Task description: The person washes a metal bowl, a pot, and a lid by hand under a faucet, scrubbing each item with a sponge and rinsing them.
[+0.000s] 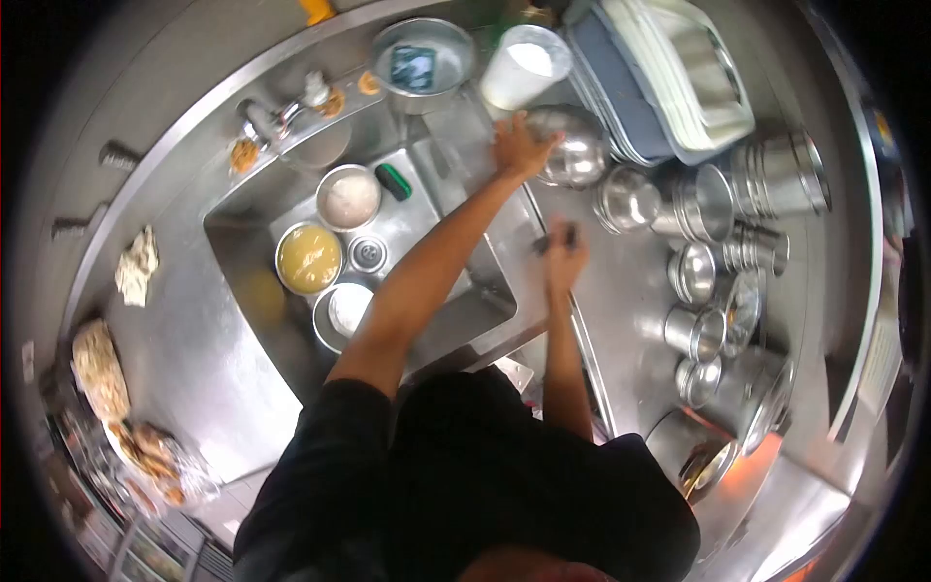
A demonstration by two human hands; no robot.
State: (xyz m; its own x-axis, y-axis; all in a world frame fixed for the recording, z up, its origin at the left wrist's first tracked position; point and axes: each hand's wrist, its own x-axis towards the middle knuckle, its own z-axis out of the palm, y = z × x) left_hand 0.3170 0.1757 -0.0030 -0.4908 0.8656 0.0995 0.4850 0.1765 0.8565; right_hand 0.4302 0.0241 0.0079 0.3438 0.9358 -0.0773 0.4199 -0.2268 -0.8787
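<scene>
My left hand reaches across the steel counter with its fingers spread, at the near-left edge of a shiny metal bowl. The thumb lies over the bowl's edge; whether the fingers grip it is not clear. My right hand is closed around a small dark object above the counter, beside the sink's right edge. Motion blurs this object, so its kind does not show. Right of the left hand, more stacked metal bowls stand close by.
The sink holds a pot of yellow liquid, two pots with whitish contents and a green-black sponge. A white bucket, stacked tubs and a large metal basin line the back. Several metal pots stand right.
</scene>
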